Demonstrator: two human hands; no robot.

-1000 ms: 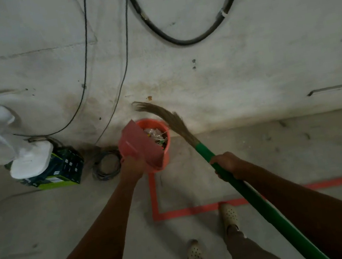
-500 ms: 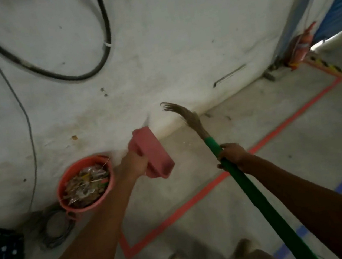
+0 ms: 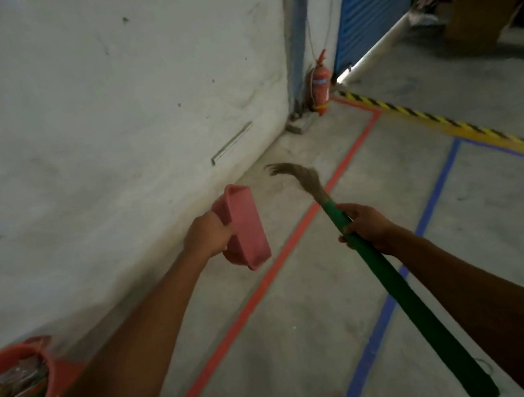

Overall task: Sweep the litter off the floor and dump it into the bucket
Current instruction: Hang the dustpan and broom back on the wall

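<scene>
Concrete floor [image 3: 306, 311], red tape line [image 3: 261, 287], fire extinguisher [image 3: 320, 84]

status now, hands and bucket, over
Left hand grips pink dustpan. Right hand grips green broom. Orange bucket lower left, litter inside. No obstruction seen.

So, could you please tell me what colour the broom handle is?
The handle is green; head view.

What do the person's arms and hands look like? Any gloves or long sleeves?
No gloves and no long sleeves. The left hand and right hand are bare. The left arm and right arm are uncovered as far up as the picture shows. No watch, bracelet or ring shows, though the picture is dim and slightly blurry.
</scene>
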